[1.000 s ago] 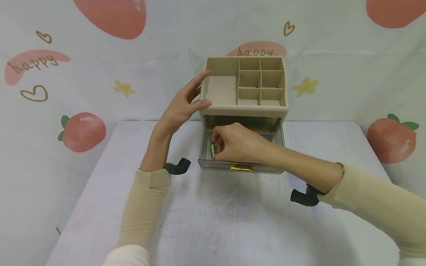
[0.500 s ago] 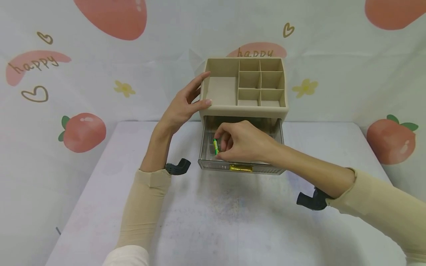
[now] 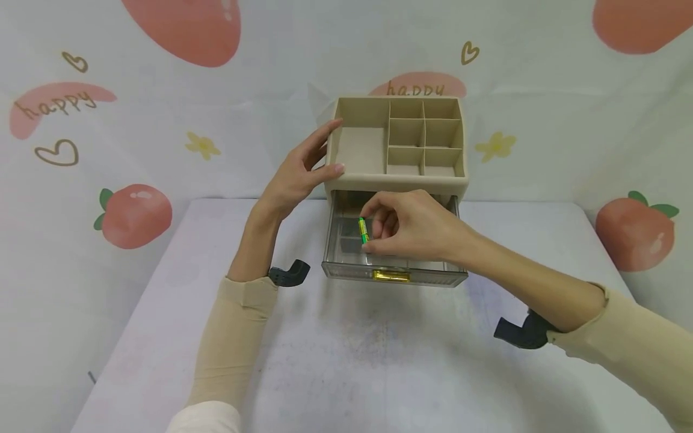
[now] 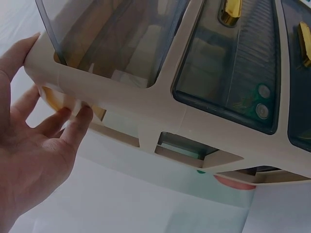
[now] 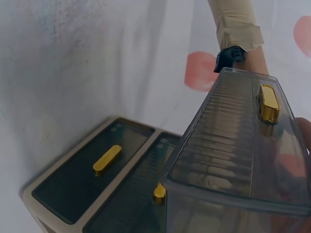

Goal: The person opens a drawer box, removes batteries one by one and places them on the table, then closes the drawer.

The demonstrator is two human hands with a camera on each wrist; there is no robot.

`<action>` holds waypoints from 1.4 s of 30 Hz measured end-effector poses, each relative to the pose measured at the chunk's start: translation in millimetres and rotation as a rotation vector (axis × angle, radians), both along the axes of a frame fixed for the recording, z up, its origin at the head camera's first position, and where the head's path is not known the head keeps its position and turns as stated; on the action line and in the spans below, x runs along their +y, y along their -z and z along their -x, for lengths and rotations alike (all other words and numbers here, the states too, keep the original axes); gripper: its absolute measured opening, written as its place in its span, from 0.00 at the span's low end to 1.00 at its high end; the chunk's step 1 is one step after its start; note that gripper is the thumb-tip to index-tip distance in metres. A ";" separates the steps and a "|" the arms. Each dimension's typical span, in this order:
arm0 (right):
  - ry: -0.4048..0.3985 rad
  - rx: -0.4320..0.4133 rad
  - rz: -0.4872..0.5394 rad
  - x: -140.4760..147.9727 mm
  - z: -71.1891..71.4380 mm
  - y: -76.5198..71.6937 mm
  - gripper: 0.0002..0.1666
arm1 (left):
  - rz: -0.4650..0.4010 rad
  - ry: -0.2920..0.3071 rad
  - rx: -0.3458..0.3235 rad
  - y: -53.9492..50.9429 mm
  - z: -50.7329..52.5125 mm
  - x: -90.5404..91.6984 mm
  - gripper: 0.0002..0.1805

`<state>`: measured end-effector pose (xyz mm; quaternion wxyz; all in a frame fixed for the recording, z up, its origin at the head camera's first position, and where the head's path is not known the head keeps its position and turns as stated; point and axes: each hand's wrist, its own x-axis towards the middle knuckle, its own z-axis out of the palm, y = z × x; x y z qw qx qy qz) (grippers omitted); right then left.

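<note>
In the head view, a beige desktop drawer organizer (image 3: 397, 180) stands at the back of the table. Its clear upper drawer (image 3: 337, 270) is pulled out, with a gold handle (image 3: 391, 276) on its front. Over the drawer my right hand (image 3: 419, 225) pinches a green and yellow battery (image 3: 363, 230) between thumb and index finger, which touch its two ends. My left hand (image 3: 289, 177) holds the organizer's left side, thumb over the front rim and fingers along the side wall. In the left wrist view, the left fingers (image 4: 77, 121) bend against that side.
Divided compartments (image 3: 425, 135) top the organizer. Lower drawers (image 4: 228, 63) with gold handles are pushed in; two round shapes (image 4: 263, 102) show through one front. Behind hangs a patterned cloth (image 3: 271, 54). The white table (image 3: 346, 361) extends in front.
My right hand has moved right and slightly back over the drawer, carrying the battery away from the drawer's left wall. The left hand keeps its hold.
</note>
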<state>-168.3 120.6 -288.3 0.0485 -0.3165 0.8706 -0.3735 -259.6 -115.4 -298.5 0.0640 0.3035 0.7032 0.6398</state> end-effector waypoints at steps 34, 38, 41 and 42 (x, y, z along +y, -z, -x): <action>0.071 -0.033 0.131 51.5 -6.7 -3.2 0.20 | 0.015 0.000 0.001 -9.3 -8.7 0.5 0.40; 0.081 -0.043 0.142 57.4 -8.9 -2.1 0.21 | 0.013 -0.001 0.004 -8.4 -8.8 0.3 0.40; 0.080 -0.038 0.153 62.0 -10.3 -2.5 0.22 | 0.012 0.001 0.006 -7.7 -8.7 0.6 0.40; 0.081 -0.034 0.155 63.3 -10.6 -2.9 0.22 | 0.011 0.000 0.005 -7.5 -8.7 0.5 0.40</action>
